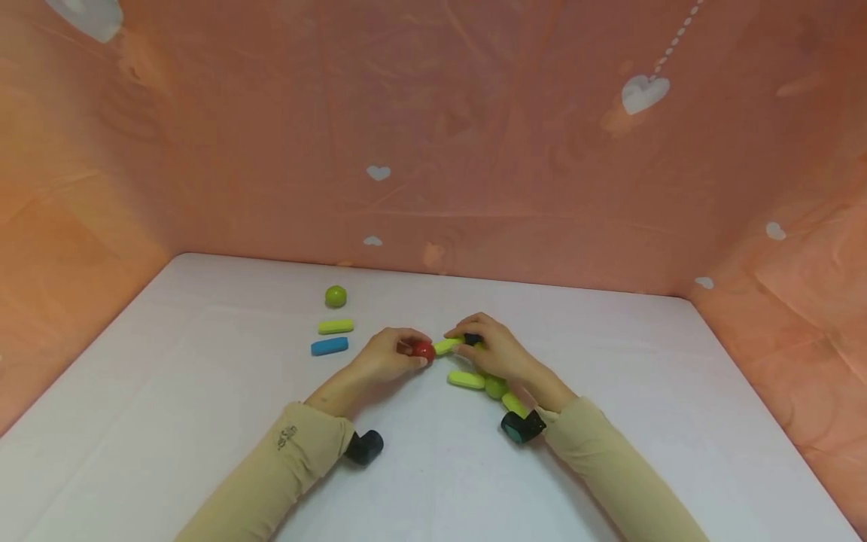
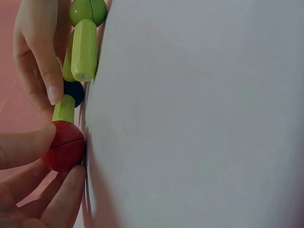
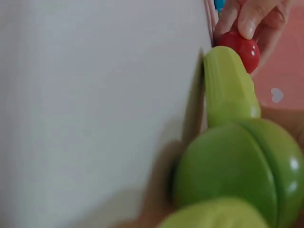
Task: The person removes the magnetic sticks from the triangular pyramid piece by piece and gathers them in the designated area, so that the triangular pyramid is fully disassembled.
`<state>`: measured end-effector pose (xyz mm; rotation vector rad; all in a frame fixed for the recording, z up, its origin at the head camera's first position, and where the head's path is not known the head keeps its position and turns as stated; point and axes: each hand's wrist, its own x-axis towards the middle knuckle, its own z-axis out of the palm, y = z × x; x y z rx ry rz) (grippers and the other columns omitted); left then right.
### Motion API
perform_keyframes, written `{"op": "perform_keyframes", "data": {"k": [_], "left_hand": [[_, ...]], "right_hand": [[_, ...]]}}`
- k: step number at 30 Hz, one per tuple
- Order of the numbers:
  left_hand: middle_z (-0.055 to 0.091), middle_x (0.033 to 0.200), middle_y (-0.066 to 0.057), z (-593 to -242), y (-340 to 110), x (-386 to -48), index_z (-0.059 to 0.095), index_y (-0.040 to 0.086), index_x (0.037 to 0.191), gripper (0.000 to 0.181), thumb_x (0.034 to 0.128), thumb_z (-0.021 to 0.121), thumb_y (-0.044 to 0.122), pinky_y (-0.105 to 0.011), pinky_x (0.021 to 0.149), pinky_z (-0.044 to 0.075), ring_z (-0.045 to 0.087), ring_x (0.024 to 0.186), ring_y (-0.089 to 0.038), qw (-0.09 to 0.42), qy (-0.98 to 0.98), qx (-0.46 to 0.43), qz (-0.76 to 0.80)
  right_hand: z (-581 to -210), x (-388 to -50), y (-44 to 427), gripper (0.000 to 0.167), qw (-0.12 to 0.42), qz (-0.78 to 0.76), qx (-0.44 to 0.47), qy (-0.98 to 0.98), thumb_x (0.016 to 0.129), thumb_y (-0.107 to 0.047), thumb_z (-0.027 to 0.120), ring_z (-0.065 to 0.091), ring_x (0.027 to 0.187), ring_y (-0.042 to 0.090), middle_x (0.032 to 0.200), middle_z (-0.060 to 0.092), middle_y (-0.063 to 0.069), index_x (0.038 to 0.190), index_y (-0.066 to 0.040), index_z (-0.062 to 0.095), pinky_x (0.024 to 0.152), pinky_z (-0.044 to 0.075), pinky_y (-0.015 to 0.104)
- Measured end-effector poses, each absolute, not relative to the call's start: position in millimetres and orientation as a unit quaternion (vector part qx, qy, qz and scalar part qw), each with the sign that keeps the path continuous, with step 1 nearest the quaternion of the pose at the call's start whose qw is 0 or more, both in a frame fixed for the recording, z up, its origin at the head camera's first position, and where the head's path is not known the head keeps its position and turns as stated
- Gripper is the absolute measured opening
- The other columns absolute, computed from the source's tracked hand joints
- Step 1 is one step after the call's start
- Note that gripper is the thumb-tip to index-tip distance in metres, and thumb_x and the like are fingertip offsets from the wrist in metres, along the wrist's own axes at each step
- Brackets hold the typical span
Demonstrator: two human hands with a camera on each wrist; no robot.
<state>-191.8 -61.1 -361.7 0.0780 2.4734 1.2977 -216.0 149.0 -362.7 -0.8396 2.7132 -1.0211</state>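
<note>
In the head view my left hand [image 1: 386, 357] pinches a glossy red ball [image 1: 424, 352] between thumb and fingers. A short yellow-green magnetic rod [image 1: 445, 346] meets the ball's right side. My right hand [image 1: 500, 352] pinches this rod near its other end, where a dark blue ball [image 2: 75, 92] sits, partly covered by fingers. More yellow-green rods and a green ball [image 1: 496, 387] join on below the right hand; one rod [image 1: 466, 379] points left with its free end. That end shows a small metal dot in the left wrist view.
Left of the hands lie a loose green ball [image 1: 336, 296], a yellow-green rod [image 1: 336, 327] and a blue rod [image 1: 330, 346]. The white table [image 1: 203, 421] is bordered by an orange cloth [image 1: 433, 135] with pale hearts. Black wrist cameras [image 1: 366, 448] hang beneath both sleeves.
</note>
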Motion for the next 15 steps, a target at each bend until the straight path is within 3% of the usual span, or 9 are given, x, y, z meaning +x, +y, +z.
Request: {"op": "perform_keyframes", "data": {"k": [5,15], "left_hand": [[0.061,0.117,-0.011,-361.8,-60.3,-192.0,0.064,0.011,0.119,0.031,0.0879,0.068,0.012,-0.043,0.096,0.047,0.054,0.108,-0.027,0.177,0.873,0.016,0.455],[0.063,0.112,-0.010,-362.2,-63.0,-188.6,0.065,0.009,0.115,0.029,0.0867,0.070,0.014,-0.042,0.094,0.048,0.055,0.104,-0.025,0.175,0.874,0.015,0.453]], "right_hand": [[-363.2,-220.1,145.9,0.018,0.071,-0.344,-0.239,0.905,0.090,-0.012,0.066,0.056,0.103,0.023,0.108,0.062,0.007,0.107,-0.010,0.072,0.093,0.046,0.042],[-361.2,-224.5,147.6,0.016,0.088,-0.327,-0.208,0.918,0.091,-0.016,0.066,0.055,0.107,0.027,0.108,0.063,0.009,0.105,-0.011,0.072,0.100,0.042,0.046]]}}
